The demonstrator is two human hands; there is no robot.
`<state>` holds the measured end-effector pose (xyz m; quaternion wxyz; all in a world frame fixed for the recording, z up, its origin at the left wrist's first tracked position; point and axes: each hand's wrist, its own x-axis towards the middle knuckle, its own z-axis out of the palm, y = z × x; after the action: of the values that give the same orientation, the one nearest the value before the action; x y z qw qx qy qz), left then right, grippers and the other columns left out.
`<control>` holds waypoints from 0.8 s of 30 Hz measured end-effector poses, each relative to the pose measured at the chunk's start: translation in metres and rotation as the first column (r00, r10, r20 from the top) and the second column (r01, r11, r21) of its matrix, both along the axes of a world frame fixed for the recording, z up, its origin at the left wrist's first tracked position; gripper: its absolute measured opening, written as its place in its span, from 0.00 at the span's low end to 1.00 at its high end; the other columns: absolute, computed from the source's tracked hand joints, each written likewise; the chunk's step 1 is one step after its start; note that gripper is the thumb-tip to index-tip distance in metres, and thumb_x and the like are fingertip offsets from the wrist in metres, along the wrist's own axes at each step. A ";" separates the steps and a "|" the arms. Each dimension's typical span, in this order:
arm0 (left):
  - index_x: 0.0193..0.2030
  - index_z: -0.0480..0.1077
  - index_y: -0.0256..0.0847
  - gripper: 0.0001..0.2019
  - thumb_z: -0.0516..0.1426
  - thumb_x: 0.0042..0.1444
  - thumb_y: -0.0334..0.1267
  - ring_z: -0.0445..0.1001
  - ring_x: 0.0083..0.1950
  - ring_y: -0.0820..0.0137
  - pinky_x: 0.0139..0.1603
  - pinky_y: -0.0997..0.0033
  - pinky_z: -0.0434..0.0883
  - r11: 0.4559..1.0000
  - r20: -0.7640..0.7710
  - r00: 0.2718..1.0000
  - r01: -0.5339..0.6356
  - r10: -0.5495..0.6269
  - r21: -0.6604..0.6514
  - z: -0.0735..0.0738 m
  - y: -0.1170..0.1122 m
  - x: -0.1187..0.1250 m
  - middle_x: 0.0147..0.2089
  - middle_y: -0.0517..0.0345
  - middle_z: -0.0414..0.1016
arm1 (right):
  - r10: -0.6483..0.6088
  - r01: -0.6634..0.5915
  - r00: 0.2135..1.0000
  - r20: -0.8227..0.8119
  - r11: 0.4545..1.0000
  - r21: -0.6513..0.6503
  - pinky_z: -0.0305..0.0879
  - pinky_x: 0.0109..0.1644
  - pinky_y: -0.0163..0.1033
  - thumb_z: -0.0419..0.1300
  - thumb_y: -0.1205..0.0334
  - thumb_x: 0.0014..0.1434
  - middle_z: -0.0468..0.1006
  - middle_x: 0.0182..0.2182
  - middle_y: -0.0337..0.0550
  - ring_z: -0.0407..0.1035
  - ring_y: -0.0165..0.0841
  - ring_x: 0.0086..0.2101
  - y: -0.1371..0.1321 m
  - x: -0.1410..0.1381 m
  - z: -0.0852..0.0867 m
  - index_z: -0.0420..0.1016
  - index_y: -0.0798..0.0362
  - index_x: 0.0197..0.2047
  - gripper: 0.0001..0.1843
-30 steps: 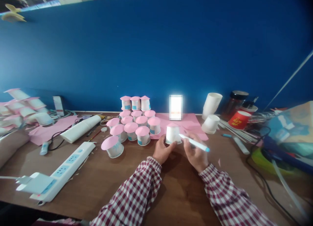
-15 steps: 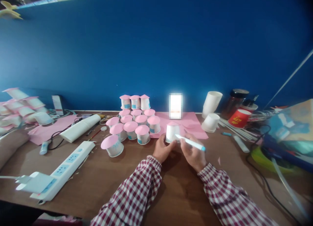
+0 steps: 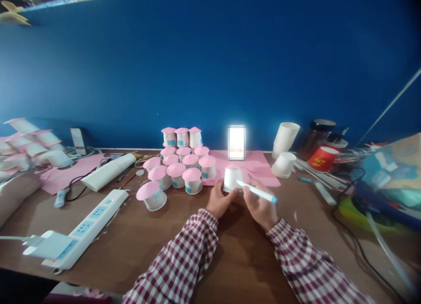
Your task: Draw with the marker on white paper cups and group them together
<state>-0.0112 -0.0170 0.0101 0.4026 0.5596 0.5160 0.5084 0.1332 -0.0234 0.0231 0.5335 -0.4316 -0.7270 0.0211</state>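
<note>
A white paper cup [image 3: 232, 177] with a pink top stands upside down on the brown table in front of me. My left hand [image 3: 221, 199] grips the cup low on its left side, thumb near the rim. In my right hand [image 3: 259, 206] is a white felt-tip pen [image 3: 261, 193] with a light blue end, its tip against or very close to the cup's wall. Left of my hands stand several finished-looking cups with pink paper roofs [image 3: 176, 170], some with blue marks. Behind the cup lies a pink paper sheet [image 3: 263, 166].
A white power strip [image 3: 86, 227] with a plugged-in charger lies at left, near another person's arm [image 3: 19, 194]. A lit screen [image 3: 237, 142] stands at the back. To the right are stacked white cups [image 3: 285, 139], a red cup [image 3: 322, 159], a marker cap [image 3: 305, 180] and a cable.
Almost nothing differs. Both hands, the cup and the pen keep the same places, and the whole view has shifted very slightly.
</note>
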 end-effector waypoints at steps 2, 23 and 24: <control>0.47 0.68 0.32 0.22 0.61 0.47 0.44 0.74 0.40 0.66 0.41 0.68 0.70 1.000 0.000 1.000 -0.002 0.002 0.000 0.001 0.000 0.000 0.41 0.49 0.76 | -0.001 0.001 1.000 -0.003 1.000 0.003 0.69 0.35 0.35 0.53 0.59 0.60 0.76 0.30 0.42 0.71 0.32 0.29 0.000 0.000 0.001 0.70 0.52 0.38 0.08; 0.46 0.68 0.33 0.20 0.61 0.48 0.42 0.74 0.41 0.66 0.43 0.67 0.70 1.000 -0.032 0.999 -0.012 0.012 0.017 0.005 -0.002 0.001 0.42 0.49 0.76 | -0.006 0.006 1.000 0.010 1.000 0.019 0.69 0.35 0.35 0.52 0.59 0.61 0.76 0.30 0.42 0.71 0.32 0.29 0.000 0.000 0.001 0.69 0.52 0.38 0.08; 0.47 0.68 0.33 0.20 0.61 0.48 0.42 0.74 0.41 0.66 0.43 0.67 0.70 1.000 -0.025 1.000 -0.007 0.008 0.025 0.005 -0.002 0.001 0.42 0.49 0.76 | -0.008 0.008 1.000 0.012 1.000 0.018 0.69 0.35 0.36 0.52 0.59 0.61 0.76 0.30 0.42 0.71 0.32 0.29 0.000 0.000 0.001 0.69 0.52 0.38 0.08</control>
<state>-0.0106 -0.0189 0.0150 0.3873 0.5689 0.5167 0.5093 0.1333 -0.0234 0.0239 0.5329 -0.4298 -0.7289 0.0098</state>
